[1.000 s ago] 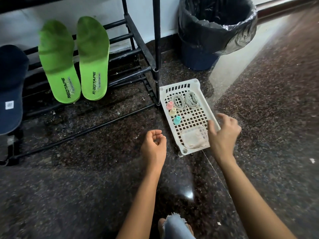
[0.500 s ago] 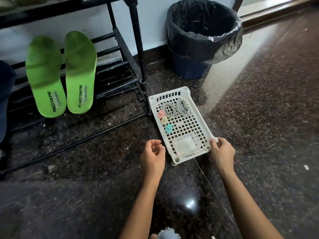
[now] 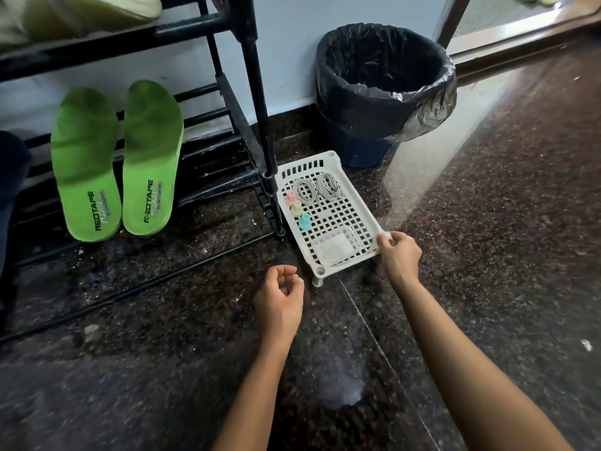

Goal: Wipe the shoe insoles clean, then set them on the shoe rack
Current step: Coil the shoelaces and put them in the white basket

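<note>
Two green insoles, the left one and the right one, lean side by side on the lower bars of the black shoe rack. A dark blue insole shows at the left edge. To the right of the rack stands a white perforated tray on the floor. My right hand grips its near right corner. My left hand hovers above the floor just left of the tray, fingers loosely curled and holding nothing.
In the tray lie two coiled grey laces, three small pastel caps and a clear packet. A bin with a black liner stands behind it by the wall. A pale shoe rests on the upper shelf.
My right hand dropped from above the tray onto its near right corner and took hold of it. The view tilted up and drew nearer. My left hand kept its loose curl.
</note>
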The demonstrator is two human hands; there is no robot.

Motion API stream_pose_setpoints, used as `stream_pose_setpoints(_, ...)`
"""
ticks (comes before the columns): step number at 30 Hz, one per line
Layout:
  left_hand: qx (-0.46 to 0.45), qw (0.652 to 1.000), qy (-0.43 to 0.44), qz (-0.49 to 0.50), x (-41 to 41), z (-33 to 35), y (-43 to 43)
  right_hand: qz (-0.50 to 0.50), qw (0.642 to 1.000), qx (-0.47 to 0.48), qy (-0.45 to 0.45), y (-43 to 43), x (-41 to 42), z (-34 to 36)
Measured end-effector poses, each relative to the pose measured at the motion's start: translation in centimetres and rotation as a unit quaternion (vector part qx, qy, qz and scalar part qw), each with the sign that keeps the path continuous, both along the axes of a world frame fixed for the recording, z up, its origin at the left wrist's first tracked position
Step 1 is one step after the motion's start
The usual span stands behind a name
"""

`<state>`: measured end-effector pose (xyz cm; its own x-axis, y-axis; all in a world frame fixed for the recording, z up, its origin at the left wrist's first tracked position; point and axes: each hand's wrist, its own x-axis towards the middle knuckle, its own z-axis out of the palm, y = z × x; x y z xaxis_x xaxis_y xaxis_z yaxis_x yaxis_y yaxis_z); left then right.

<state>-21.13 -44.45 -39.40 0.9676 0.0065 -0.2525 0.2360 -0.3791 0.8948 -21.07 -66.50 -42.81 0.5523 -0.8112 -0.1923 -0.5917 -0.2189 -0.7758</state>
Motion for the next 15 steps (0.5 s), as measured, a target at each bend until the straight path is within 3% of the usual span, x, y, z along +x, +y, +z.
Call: stream_pose_setpoints(15, -0.002, 1.000, -0.018, 0.011, 3.3, 0.7, 0.3, -0.052, 0.994, 0.098, 0.000, -0.1, 9.5, -1.3)
